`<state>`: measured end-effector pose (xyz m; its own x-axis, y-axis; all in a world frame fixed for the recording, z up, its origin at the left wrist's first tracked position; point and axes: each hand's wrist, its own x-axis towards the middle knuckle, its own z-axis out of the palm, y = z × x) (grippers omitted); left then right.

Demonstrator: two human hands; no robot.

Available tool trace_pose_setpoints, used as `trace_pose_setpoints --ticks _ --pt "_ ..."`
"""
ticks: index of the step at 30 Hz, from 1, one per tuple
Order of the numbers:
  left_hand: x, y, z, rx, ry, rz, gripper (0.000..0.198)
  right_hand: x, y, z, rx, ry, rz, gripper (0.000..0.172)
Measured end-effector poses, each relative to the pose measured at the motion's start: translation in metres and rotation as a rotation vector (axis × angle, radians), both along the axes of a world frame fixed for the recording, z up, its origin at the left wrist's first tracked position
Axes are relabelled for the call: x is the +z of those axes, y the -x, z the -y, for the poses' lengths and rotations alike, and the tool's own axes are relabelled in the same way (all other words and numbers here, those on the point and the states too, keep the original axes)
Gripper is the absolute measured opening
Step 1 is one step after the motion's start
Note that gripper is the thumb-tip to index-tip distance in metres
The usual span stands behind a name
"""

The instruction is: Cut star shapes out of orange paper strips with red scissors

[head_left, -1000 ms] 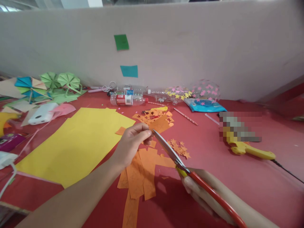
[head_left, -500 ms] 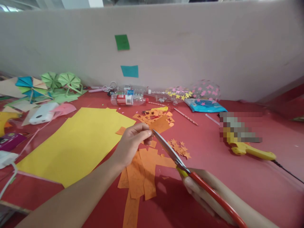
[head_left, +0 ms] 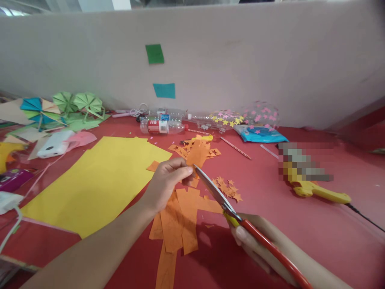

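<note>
My left hand (head_left: 171,174) pinches a small piece of orange paper (head_left: 198,153) between thumb and fingers, above the middle of the table. Wrapped round red-handled scissors (head_left: 221,196) is my right hand (head_left: 255,237); the blades look closed or nearly so, their tips at the lower edge of the held paper beside my left fingertips. Below lie several orange paper strips (head_left: 180,224) with faint drawn lines. Cut orange stars (head_left: 227,188) are heaped to the right of the blades. Behind my left hand is a pile of orange scraps with star-shaped holes (head_left: 180,150).
Yellow sheets (head_left: 99,180) cover the left side. Plastic bottles (head_left: 159,126), a blue packet (head_left: 260,134) and a striped straw (head_left: 236,148) lie toward the wall. At right is a yellow corded tool (head_left: 319,193), partly pixelated. Folded paper fans (head_left: 88,103) stand at far left.
The orange paper in my left hand has turned from pointing right to pointing more upright. My hands and the scissors have barely moved.
</note>
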<state>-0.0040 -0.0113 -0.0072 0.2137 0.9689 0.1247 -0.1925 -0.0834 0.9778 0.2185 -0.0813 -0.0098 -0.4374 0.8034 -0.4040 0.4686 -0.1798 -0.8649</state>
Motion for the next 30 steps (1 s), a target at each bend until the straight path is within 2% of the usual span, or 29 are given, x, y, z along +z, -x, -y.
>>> trace_pose_setpoints --ticks 4,10,16,23,30 --pt "-0.002 -0.003 0.002 -0.009 0.023 0.031 0.016 0.002 0.001 0.001 0.049 -0.046 -0.040 0.060" --pt "-0.005 -0.007 0.005 -0.034 0.035 0.038 0.016 -0.007 -0.002 0.000 0.087 -0.066 -0.119 0.056" --pt "-0.006 -0.008 0.005 -0.023 0.004 0.043 0.016 -0.005 -0.003 -0.001 0.094 -0.118 -0.094 0.057" --pt "-0.006 -0.006 0.006 -0.023 -0.013 0.015 0.017 -0.008 -0.004 -0.002 0.105 -0.091 -0.078 0.060" --pt "-0.006 -0.008 0.006 -0.017 -0.009 -0.002 0.017 0.004 0.003 0.003 -0.023 0.008 -0.048 0.063"
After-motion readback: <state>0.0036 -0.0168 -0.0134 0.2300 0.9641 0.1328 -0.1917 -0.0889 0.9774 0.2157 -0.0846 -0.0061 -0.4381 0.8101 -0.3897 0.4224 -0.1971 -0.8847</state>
